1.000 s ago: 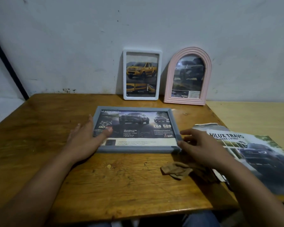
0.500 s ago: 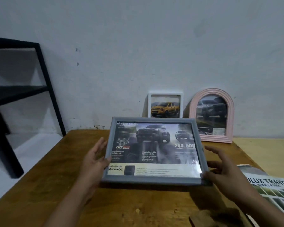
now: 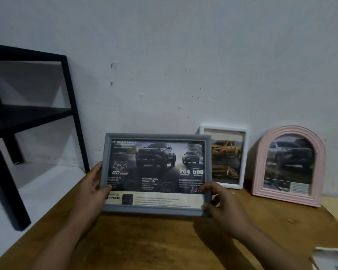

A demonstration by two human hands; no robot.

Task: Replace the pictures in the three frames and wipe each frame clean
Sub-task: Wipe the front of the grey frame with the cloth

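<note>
Rectangular grey frame (image 3: 156, 210) between left hand (image 3: 90, 189) and right hand (image 3: 222, 207).

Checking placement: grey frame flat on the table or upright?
Upright, lifted: both hands, left hand and right hand, grip the grey frame, picture facing camera.

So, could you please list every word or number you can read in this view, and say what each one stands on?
All readable text is on the picture in the grey rectangular frame, held by both hands:
"GD"
"204"
"500"
"TREX", first letter partly hidden by the left hand
The headline across the top is partly legible, perhaps "OFF-ROAD ABILITY".
The small paragraphs are too blurred to read.
The caption in the pink arched frame is blurred.
The white rectangular frame shows no readable text.
</note>
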